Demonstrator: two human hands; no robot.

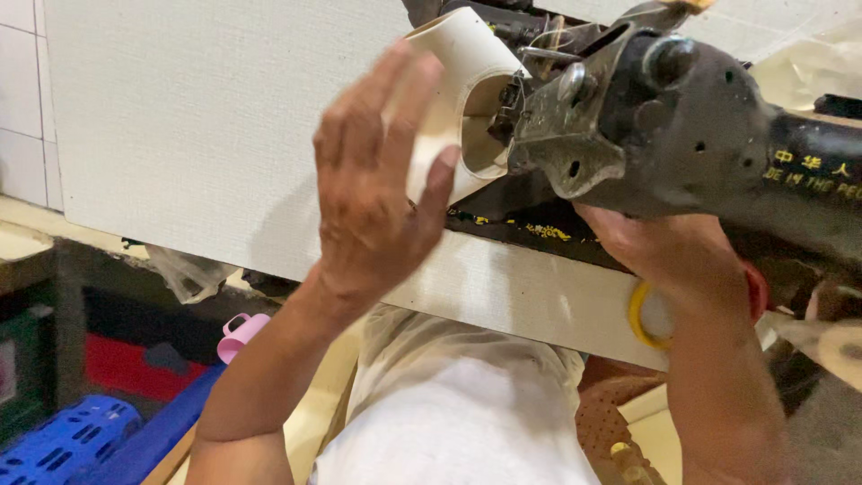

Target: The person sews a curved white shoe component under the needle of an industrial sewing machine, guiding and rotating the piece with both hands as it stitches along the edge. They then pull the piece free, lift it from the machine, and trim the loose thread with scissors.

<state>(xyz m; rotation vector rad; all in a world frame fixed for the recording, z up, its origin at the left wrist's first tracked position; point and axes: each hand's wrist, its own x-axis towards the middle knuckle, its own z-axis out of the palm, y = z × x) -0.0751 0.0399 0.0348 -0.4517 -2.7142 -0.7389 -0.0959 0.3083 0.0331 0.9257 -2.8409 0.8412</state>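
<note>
My left hand (pixel 373 184) is raised with fingers spread, its palm and thumb against a curled piece of cream material (pixel 467 76) that wraps round the needle end of an old black sewing machine (pixel 682 126). My right hand (pixel 669 256) reaches under the machine's arm, fingers hidden behind it; what it grips cannot be made out. A large sheet of off-white textured material (pixel 197 117) spreads across the machine bed to the left, and its strip-like edge (pixel 521 292) runs along the front.
A yellow ring-shaped object (pixel 639 316) sits by my right wrist. Below the table are a pink plastic cup (pixel 241 334), blue plastic crates (pixel 72 440) and a red object. White tiled wall at far left. My light-coloured clothing (pixel 449 413) fills the lower middle.
</note>
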